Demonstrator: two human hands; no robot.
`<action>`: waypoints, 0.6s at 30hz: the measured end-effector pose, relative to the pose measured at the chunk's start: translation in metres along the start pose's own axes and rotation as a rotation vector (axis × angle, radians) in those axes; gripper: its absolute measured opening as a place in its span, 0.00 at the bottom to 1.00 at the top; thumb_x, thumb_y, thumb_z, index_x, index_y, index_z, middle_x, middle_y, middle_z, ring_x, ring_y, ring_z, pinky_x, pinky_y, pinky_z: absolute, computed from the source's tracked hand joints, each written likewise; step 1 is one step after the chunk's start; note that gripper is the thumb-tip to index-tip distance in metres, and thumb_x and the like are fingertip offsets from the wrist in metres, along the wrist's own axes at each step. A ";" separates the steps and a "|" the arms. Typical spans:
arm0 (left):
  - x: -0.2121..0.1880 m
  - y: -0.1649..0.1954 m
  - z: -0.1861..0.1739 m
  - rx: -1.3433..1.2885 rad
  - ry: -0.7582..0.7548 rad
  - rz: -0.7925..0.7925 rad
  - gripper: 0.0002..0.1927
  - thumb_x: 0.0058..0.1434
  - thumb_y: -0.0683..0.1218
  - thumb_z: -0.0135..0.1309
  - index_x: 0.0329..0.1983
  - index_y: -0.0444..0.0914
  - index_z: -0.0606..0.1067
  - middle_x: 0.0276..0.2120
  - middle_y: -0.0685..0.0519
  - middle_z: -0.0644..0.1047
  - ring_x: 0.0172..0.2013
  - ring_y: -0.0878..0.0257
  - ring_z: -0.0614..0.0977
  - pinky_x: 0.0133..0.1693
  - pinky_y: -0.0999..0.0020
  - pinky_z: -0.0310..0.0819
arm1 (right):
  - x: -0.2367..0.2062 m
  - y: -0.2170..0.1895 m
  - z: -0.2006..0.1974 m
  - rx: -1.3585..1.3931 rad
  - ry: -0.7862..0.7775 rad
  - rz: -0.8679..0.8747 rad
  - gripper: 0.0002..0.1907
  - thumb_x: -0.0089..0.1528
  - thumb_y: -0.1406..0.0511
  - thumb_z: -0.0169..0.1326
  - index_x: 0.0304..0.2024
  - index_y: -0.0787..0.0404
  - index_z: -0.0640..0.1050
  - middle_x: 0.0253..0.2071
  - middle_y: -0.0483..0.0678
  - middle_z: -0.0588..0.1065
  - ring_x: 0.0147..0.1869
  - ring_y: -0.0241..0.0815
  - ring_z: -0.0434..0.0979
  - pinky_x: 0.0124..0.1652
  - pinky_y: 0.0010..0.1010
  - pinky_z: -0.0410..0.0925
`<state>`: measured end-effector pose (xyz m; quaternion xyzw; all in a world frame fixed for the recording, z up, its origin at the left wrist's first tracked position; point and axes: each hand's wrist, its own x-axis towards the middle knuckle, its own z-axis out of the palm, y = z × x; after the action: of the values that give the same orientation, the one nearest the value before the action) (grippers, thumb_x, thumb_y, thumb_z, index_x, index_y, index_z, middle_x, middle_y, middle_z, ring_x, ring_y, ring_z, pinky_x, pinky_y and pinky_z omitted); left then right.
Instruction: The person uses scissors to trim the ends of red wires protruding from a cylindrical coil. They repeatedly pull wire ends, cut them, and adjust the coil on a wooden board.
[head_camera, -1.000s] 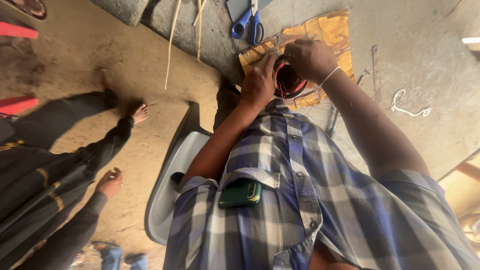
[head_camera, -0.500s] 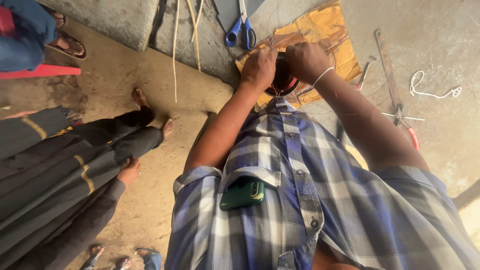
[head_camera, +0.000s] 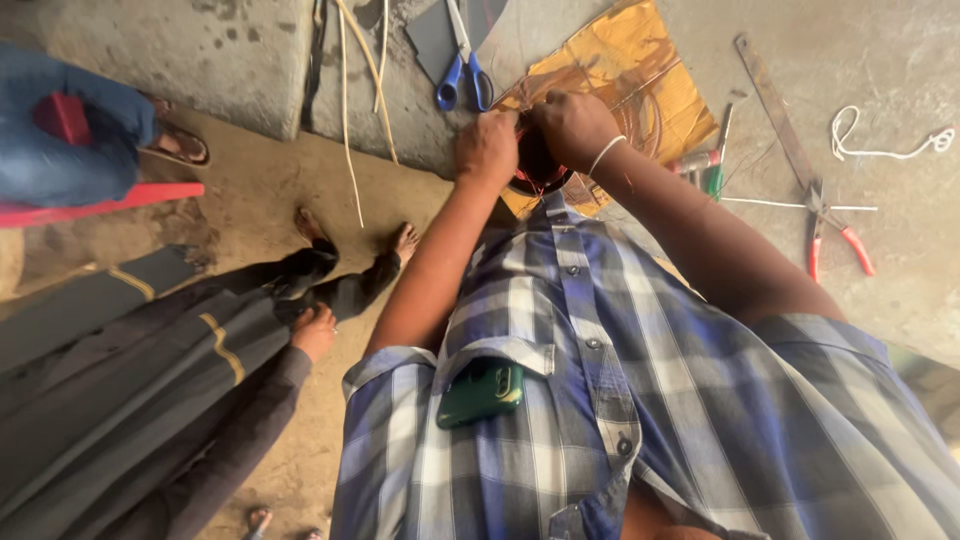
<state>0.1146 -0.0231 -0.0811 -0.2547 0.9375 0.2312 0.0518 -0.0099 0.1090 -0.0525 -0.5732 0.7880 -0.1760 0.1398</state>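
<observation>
1. Head view looks down over my blue plaid shirt (head_camera: 640, 400), with a green phone (head_camera: 481, 391) in its chest pocket.
2. My left hand (head_camera: 487, 147) and right hand (head_camera: 572, 127) meet over a dark round coil (head_camera: 538, 170) wound with thin reddish wire.
3. Both hands are curled tight: the left pinches the coil's left rim and the right closes over its top, a white band at its wrist.
4. That coil sits just past my collar, above the near corner of a yellow-brown cardboard sheet (head_camera: 625, 70) on the concrete floor (head_camera: 900, 60).
5. Most of it is hidden by my hands, so I cannot tell which way its axis points.
6. Blue-handled scissors (head_camera: 463, 75) lie beyond my left hand, blades pointing away from me.
7. Red-handled pliers (head_camera: 828, 232), a long metal strip (head_camera: 775, 110) and a white cord (head_camera: 880, 138) lie well to the right.
8. At the left, another person in dark clothes (head_camera: 150, 380) sits with bare feet near thin pale sticks (head_camera: 350, 110).
</observation>
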 end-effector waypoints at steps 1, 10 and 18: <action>0.001 0.001 -0.003 0.008 -0.022 0.021 0.10 0.63 0.41 0.46 0.33 0.37 0.79 0.36 0.42 0.80 0.39 0.43 0.83 0.40 0.50 0.78 | 0.000 0.003 0.001 -0.018 -0.057 0.030 0.05 0.59 0.66 0.57 0.36 0.58 0.82 0.33 0.53 0.79 0.37 0.55 0.81 0.35 0.44 0.74; 0.005 0.006 -0.007 0.149 -0.053 0.210 0.09 0.68 0.41 0.44 0.37 0.35 0.76 0.40 0.40 0.77 0.42 0.44 0.82 0.42 0.50 0.78 | -0.021 0.023 0.011 0.021 -0.083 0.168 0.04 0.58 0.68 0.56 0.35 0.64 0.78 0.34 0.57 0.78 0.39 0.58 0.81 0.39 0.46 0.74; -0.002 0.009 0.004 0.160 -0.039 0.091 0.07 0.66 0.41 0.47 0.39 0.35 0.76 0.41 0.40 0.76 0.42 0.42 0.80 0.44 0.51 0.76 | -0.015 0.018 0.024 -0.010 0.023 0.110 0.07 0.59 0.67 0.57 0.37 0.64 0.81 0.35 0.59 0.78 0.38 0.57 0.81 0.38 0.45 0.74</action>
<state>0.1117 -0.0133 -0.0802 -0.2022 0.9625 0.1627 0.0794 -0.0106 0.1259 -0.0823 -0.5276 0.8207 -0.1708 0.1377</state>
